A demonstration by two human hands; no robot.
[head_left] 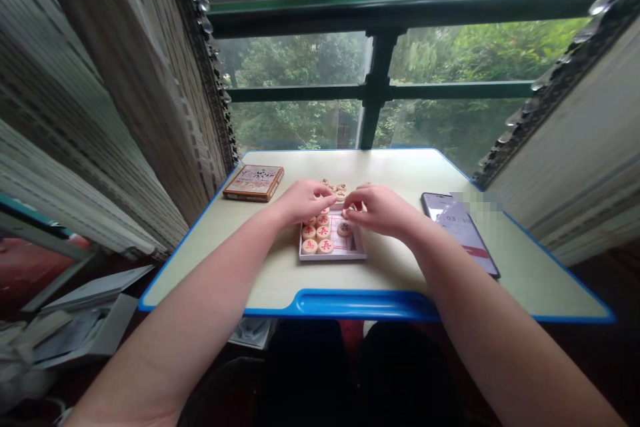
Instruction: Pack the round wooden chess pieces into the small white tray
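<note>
A shallow white box (333,257) lies on the table in front of me. Along its left side sit round wooden Chinese chess pieces (310,247) with red characters, in two columns. One dark-lettered piece (343,229) rests further right in the box. My left hand (307,200) is at the box's far left corner, thumb and fingers curled round a piece that is mostly hidden. My right hand (377,209) is over the far right part, its fingertips pinched on another piece. Several dark-lettered pieces (341,187) lie on the table just beyond the box.
A brown patterned box lid (254,183) lies at the table's far left. On the right is a phone (460,230), screen up. The small table (395,273) has a blue rim and a pen groove in front. A window with green bars (377,80) stands behind, curtains either side.
</note>
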